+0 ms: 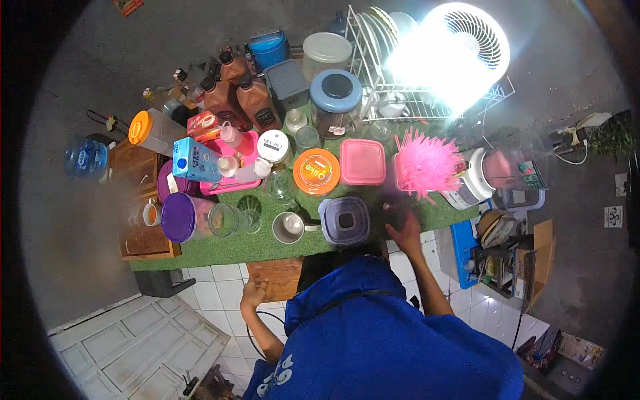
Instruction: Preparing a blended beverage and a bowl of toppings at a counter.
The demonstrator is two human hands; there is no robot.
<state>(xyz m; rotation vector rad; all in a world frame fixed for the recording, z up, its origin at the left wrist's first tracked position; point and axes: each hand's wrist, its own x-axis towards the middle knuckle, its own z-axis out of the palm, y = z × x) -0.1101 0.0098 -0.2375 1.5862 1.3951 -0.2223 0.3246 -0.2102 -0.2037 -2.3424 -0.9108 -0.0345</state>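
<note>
My left hand (254,292) is low, at the left edge of a brown wooden panel (277,280) below the table's front edge. Whether its fingers grip the panel is unclear. My right hand (407,232) reaches over the front edge of the green grass-like mat (320,212), its thumb apart from the fingers. Just beyond its fingers is a dim, blurred dark object (392,206); contact cannot be made out. Left of this hand sits a square lidded plastic container (346,221), next to a white mug (288,228). Behind the hand, pink straws (427,162) fill a holder.
A blender (472,177) stands right of the straws. Jars, including an orange-lidded tub (316,171) and a purple-lidded container (179,218), crowd the mat. Glasses (223,220) stand near its front edge. Farther back are brown bottles (257,102), a dish rack (375,92) and a bright fan (492,42).
</note>
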